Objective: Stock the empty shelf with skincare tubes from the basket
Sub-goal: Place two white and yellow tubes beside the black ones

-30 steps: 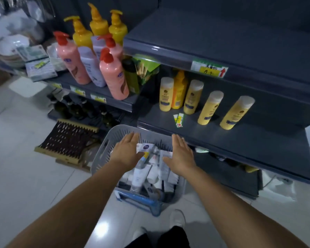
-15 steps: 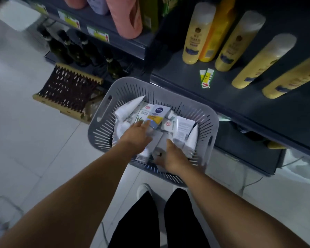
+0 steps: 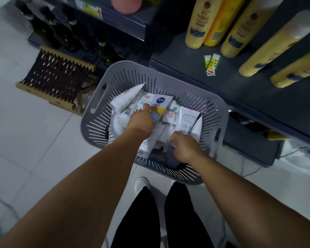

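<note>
While both hands reach down into the grey slotted plastic basket (image 3: 168, 81), the readable writing is sparse: one white and blue tube with a yellow patch (image 3: 159, 104) shows the round dark-blue NIVEA logo, smaller print under it blurred. White cartons with a red round emblem (image 3: 170, 116) lie beside it; their text is too small to read. A barcode shows on a white pack (image 3: 128, 110) at the left.

Left hand (image 3: 141, 122) has its grip curled on the NIVEA tube, index finger lying along its lower edge. Right hand (image 3: 183, 145) is clenched low in the basket's near right corner over a dark grey item (image 3: 172, 158); whether it actually holds that item or a white tube, cannot tell. The pile of white skincare tubes (image 3: 125, 100) is all inside the basket, which sits on the pale tiled floor (image 3: 34, 140) against the dark grey metal shelf (image 3: 195, 65).

On that shelf: tall yellow bottles with white caps (image 3: 197, 22), labels unreadable, and loose green-white price tags with a red arrow (image 3: 210, 64). Left shelf unit: yellow price label with a red arrow (image 3: 89, 8), pink bottle base (image 3: 126, 4), dark glass bottles (image 3: 64, 33) below. A brown woven folding rack (image 3: 55, 76) stands on the floor just left of the basket. Black trouser legs (image 3: 183, 212) and a white shoe (image 3: 141, 183) show at the bottom.
</note>
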`<state>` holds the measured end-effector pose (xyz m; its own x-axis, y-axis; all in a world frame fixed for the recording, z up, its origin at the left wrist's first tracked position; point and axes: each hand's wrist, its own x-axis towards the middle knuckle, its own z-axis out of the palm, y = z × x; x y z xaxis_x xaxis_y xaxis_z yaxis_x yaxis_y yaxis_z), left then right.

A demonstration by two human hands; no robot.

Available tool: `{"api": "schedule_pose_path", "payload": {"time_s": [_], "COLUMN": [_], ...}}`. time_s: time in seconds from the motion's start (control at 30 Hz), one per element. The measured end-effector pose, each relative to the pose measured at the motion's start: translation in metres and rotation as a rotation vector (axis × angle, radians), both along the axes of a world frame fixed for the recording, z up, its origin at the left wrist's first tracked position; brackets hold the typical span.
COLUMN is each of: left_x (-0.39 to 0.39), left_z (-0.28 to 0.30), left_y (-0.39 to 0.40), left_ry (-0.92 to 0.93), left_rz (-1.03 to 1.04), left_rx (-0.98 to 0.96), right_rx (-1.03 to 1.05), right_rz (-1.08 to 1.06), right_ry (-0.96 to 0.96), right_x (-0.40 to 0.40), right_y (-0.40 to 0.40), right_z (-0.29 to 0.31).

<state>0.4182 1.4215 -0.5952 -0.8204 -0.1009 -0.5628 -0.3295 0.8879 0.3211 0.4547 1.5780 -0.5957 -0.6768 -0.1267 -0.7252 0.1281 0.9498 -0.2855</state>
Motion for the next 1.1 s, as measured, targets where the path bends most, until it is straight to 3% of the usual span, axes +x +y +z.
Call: {"api": "schedule_pose_path", "payload": {"time_s": [0.2, 0.3, 0.63, 0.9, 1.1], "left_x": [0.002, 0.008, 0.007, 0.007, 0.015], "left_z": [0.003, 0.003, -0.012, 0.000, 0.005], "left_y": [0.002, -0.001, 0.001, 0.004, 0.001], "left_ry": [-0.024, -0.049, 0.056, -0.019, -0.131], "left_rz": [-0.014, -0.013, -0.072, -0.039, 0.053], "left_rx": [-0.071, -0.073, -0.080, -0.139, -0.058], "right_rx": [-0.017, -0.066, -0.137, -0.088, -0.074], "right_rz": [-0.266, -0.325, -0.238, 0.054, -0.077], "right_ry": [0.229, 0.203, 0.031, 0.183, 0.247], "right_x": [-0.022, -0.030, -0.014, -0.018, -0.017], "right_y": [0.011, 0.011, 0.018, 0.013, 0.011], "right_z": [0.022, 0.025, 0.003, 0.007, 0.014]}}
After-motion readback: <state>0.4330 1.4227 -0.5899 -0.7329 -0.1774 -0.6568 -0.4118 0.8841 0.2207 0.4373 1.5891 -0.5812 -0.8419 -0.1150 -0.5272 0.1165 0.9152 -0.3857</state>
